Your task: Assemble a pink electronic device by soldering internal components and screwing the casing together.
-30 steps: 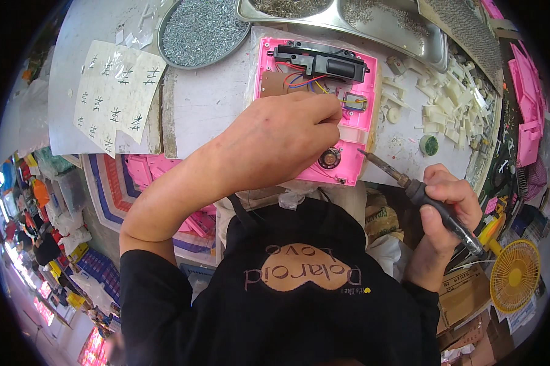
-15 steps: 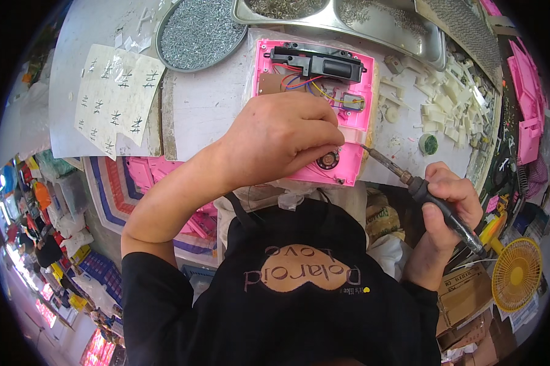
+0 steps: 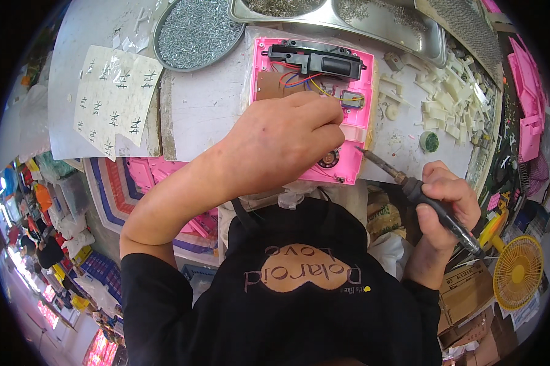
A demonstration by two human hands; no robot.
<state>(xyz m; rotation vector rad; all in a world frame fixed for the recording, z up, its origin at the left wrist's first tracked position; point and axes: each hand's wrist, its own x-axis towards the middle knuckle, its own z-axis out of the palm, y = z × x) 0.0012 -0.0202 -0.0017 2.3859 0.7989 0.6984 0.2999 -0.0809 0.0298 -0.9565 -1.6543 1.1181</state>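
A pink plastic housing (image 3: 359, 125) lies on the table in front of me, with a black plastic assembly (image 3: 324, 64), a brown circuit board (image 3: 269, 84), a small metal motor (image 3: 352, 99), a round speaker (image 3: 329, 160) and coloured wires in it. My left hand (image 3: 287, 139) is closed over the middle of the housing, fingers curled downward; whatever they pinch is hidden. A soldering iron (image 3: 423, 190) is gripped by its dark handle in my right hand (image 3: 449, 198). Its tip points left, over the housing's right edge near the speaker; contact cannot be made out.
A round tray of screws (image 3: 199, 33) and a metal tray with compartments (image 3: 382, 36) stand at the back. White plastic parts (image 3: 452, 104) and a small green-filled tin (image 3: 429, 142) are on the right. Marked paper (image 3: 117, 97) lies left; a yellow fan (image 3: 518, 272) stands lower right.
My left hand's fingers have curled in more, and the thumb has drawn out of sight. The soldering iron's tip has shifted slightly left. The housing has hardly moved.
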